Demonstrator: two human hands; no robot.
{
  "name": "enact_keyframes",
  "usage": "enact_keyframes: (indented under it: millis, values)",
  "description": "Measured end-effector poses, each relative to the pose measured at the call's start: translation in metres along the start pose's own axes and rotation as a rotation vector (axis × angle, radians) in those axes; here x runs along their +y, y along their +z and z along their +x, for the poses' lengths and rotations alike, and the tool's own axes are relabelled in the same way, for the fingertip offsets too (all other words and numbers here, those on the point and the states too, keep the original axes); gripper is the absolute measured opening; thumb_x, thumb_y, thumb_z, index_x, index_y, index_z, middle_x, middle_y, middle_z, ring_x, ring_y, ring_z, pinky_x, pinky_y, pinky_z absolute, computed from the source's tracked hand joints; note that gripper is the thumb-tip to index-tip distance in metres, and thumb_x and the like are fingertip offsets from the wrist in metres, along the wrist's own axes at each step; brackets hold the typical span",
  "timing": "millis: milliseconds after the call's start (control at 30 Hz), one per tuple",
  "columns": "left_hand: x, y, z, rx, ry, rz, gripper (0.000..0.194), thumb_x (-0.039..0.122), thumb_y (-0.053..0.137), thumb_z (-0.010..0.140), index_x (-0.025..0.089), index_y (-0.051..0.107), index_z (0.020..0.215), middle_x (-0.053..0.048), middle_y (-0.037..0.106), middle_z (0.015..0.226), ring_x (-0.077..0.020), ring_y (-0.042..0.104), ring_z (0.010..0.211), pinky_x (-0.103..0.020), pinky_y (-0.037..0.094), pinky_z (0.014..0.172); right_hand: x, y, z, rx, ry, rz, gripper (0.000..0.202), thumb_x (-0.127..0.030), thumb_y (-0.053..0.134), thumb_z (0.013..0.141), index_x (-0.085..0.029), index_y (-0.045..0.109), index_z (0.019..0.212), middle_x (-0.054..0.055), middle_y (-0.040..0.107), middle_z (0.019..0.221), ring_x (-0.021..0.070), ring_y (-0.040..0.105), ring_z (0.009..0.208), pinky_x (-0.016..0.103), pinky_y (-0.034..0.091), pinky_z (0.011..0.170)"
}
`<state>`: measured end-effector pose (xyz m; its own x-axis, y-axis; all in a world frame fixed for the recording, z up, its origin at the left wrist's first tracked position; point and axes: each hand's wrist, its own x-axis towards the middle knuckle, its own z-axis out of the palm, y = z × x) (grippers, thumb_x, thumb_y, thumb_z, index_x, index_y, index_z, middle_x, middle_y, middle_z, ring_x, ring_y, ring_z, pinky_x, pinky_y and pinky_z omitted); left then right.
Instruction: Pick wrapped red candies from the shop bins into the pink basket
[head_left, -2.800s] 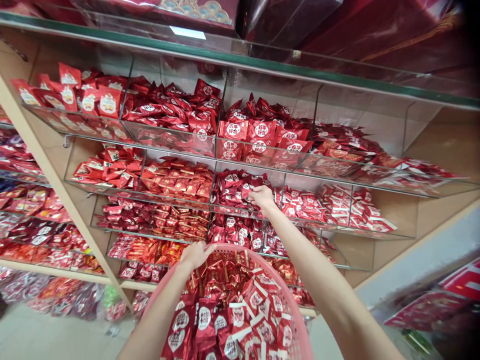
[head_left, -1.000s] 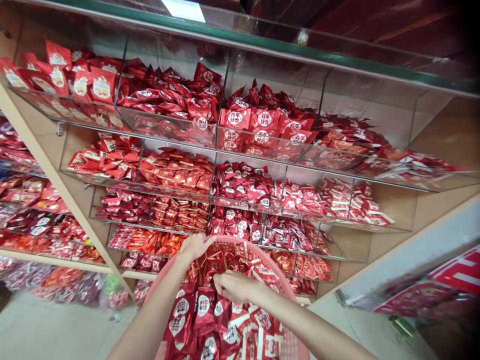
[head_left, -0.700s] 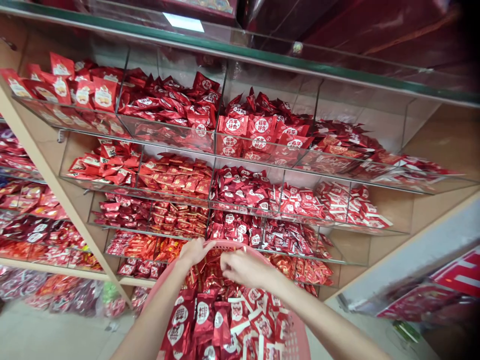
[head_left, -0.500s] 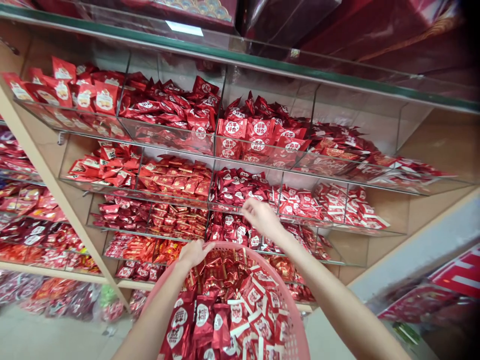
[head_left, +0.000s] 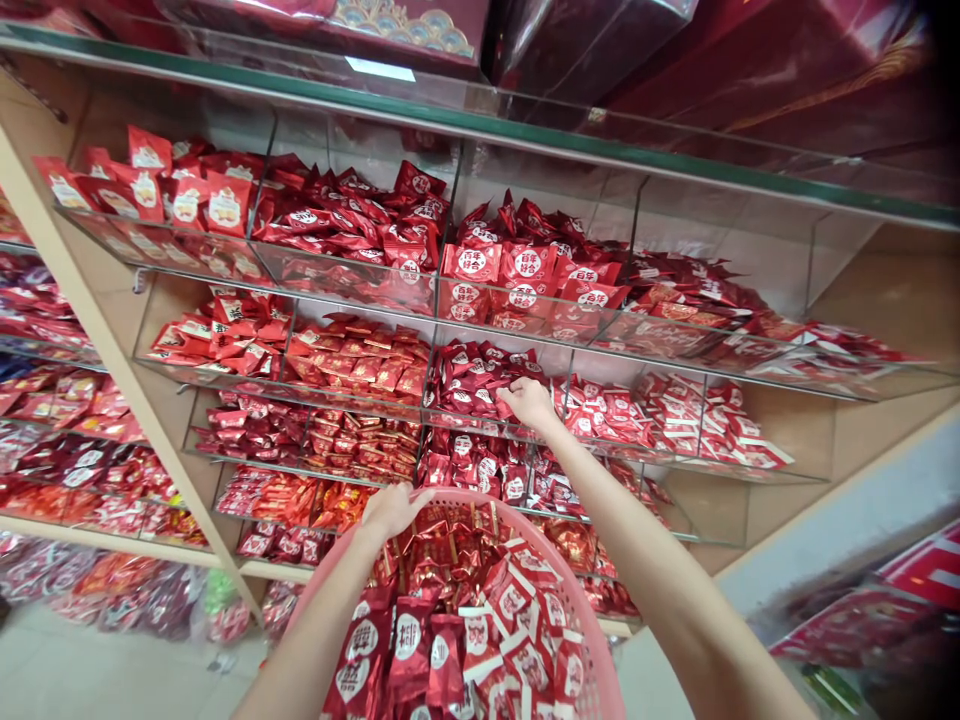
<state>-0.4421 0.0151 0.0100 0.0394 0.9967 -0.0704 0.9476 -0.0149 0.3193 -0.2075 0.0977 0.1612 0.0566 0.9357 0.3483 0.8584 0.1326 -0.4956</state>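
head view: the left hand point(head_left: 388, 510) has the pink basket point(head_left: 594, 612) by its far rim, on the left side, that grip closed round the edge with the thumb laid along it, probably to steady the load while the other arm reaches out. the basket sits low, close to the body and just before the shelving, its open top facing up, which keeps the way between bins and basket short. in it the packets seem grouped by kind: shiny red-gold wraps point(head_left: 439, 560) at the far side, dark red sachets point(head_left: 409, 640) nearer and to the left, white-edged packets point(head_left: 525, 660) to the right. the right hand point(head_left: 527, 403) is stretched past the rim to a clear bin of maroon packets point(head_left: 469, 375), fingers drawn nearly together and pointing in at the pile, a narrow grip that suits small, soft wraps; whether it has one between the fingertips, i cannot tell. clear dividers part that pile from the paler packets point(head_left: 607, 410) beside it, likely so the kinds don't mix, and the low fronts leave them open to a hand.
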Motion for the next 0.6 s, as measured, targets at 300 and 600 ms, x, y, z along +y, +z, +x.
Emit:
enact_keyframes:
  millis: [300,600]
  values:
    - [0.002,-0.002,-0.001,-0.001,0.003,-0.002,0.078,0.075,0.012,0.072,0.017,0.063,0.086,-0.016,0.069,0.089,-0.0284,0.064,0.083,-0.035,0.045,0.07,0.021,0.016,0.005,0.035,-0.011,0.492,0.033,-0.038,0.069,0.057,-0.014,0.056,0.076,0.002,0.061,0.073,0.0131,0.057,0.068,0.025,0.044,0.065]
    - [0.0,0.003,0.001,-0.001,-0.012,-0.006,0.079,0.077,0.012,0.07,0.018,0.062,0.084,-0.015,0.068,0.09,-0.0284,0.063,0.085,-0.035,0.046,0.07,0.022,0.012,0.004,0.104,0.047,0.721,0.034,-0.029,0.069,0.056,-0.014,0.054,0.083,-0.001,0.057,0.067,0.012,0.057,0.063,0.026,0.047,0.063]
